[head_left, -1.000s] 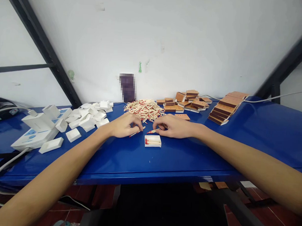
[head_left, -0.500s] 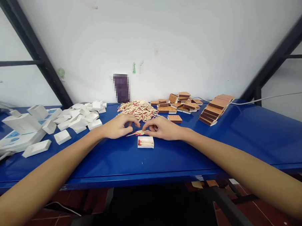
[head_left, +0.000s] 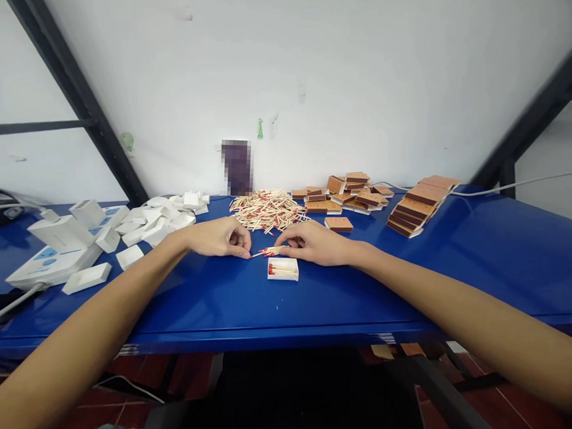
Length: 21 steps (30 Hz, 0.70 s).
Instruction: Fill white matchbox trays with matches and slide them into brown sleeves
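My right hand (head_left: 313, 242) is closed, its thumb and fingertips pinching the pale ends of a small bunch of matchsticks (head_left: 269, 251). Opposite it, my left hand (head_left: 223, 237) has its fingers curled in, thumb and fingertips together at the red head of one matchstick that sticks out of the bunch. Just in front of the bunch lies an open white matchbox tray (head_left: 283, 277), with several matchsticks inside, red heads to the left. Behind both hands spreads a big loose pile of matchsticks (head_left: 267, 208).
Brown matchbox sleeves (head_left: 357, 195) are heaped at the back right, beside a leaning row of matchboxes (head_left: 421, 204). White trays (head_left: 157, 221) are piled on the left, near a white power strip with plugs (head_left: 51, 261). The blue table (head_left: 206, 306) meets a white wall.
My left hand has closed its thumb and fingers and come down to the head end of the matchsticks. My right hand stays on the bunch. The whole view has shifted slightly.
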Available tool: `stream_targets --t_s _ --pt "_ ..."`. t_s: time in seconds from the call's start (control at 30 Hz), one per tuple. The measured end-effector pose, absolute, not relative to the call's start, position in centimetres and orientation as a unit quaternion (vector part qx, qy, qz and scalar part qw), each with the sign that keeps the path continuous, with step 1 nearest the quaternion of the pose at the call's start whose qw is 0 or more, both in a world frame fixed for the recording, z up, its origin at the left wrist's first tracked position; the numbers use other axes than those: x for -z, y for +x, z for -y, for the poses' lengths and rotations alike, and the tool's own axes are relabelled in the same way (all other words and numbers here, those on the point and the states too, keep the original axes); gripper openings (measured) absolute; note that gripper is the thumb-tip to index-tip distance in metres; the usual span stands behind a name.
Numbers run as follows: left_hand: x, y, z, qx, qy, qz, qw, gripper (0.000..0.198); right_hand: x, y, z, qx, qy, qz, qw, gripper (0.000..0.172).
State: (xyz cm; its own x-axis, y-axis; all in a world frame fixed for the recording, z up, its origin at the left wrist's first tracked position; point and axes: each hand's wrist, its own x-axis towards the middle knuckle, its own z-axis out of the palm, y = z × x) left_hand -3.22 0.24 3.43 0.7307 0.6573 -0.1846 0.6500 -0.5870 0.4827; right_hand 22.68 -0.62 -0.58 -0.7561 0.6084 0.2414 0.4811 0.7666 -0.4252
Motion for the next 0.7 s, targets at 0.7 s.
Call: stream_targets --t_s 0.7 --pt "-1.6 -0.4 1.1 -0.098 0.927 -0.325 0.161 0.026 0.7 22.5 0.5 -0.141 -0.288 0.927 0.193 0.015"
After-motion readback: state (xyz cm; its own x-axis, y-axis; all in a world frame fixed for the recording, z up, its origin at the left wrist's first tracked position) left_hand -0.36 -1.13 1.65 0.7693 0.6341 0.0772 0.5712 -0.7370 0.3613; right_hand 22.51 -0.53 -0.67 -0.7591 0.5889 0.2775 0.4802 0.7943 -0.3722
